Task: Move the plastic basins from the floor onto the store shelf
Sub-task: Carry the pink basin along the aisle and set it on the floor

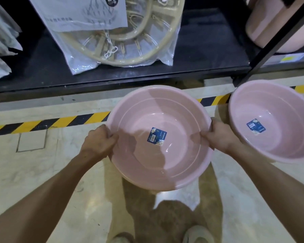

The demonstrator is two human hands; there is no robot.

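Note:
A round pink plastic basin (pixel 179 165) with a blue label inside is in the middle of the head view, over the pale floor. My left hand (pixel 99 143) grips its left rim and my right hand (pixel 221 136) grips its right rim. A second pink basin (pixel 284 137) with the same blue label sits to the right, close by my right hand. The black store shelf (pixel 200 55) runs across the top, just beyond the basins.
A bagged beige clip hanger (pixel 123 42) leans on the shelf at centre. Packaged goods (pixel 0 42) stand at the far left. Another pink basin (pixel 270 27) sits on the shelf at top right behind a black upright (pixel 277 37). Yellow-black tape (pixel 60 121) marks the floor.

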